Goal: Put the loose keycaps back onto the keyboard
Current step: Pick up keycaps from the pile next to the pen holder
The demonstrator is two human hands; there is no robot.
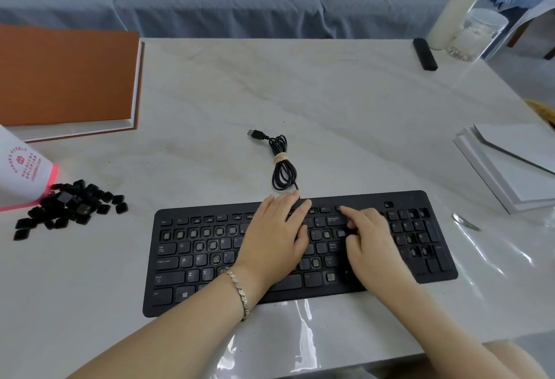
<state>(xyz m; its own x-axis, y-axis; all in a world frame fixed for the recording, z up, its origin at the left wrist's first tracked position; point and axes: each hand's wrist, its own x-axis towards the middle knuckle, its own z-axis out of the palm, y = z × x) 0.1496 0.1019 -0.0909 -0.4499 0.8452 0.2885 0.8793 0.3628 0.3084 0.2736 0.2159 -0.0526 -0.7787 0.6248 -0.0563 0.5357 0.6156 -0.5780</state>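
The black keyboard (186,258) lies across the near half of the desk (330,102), directly under both hands. The left hand (279,240) rests flat on its middle, fingers straight and together, reaching toward twelve o'clock as far as the top edge, and it grips nothing. The right hand (372,246), just beside it at three o'clock, has its index finger (348,213) stretched out with the tip on the function row above Backspace. Its other fingers are curled under, and whether they hold a keycap cannot be told. The loose keycaps (72,207) sit in a dark heap on the desk well apart from the hands, at about nine o'clock from the left hand, beyond the keyboard's left end. The keyboard is full-size with a number pad. Many sockets are bare and show pale, dusty squares: most of the number row, several in the letter rows, a few near Enter, and some in the number pad. Esc, Tab, Caps Lock, Shift, A, S, Z and Backspace are in place. Its bundled USB cable (282,165) lies at twelve o'clock from the left hand.
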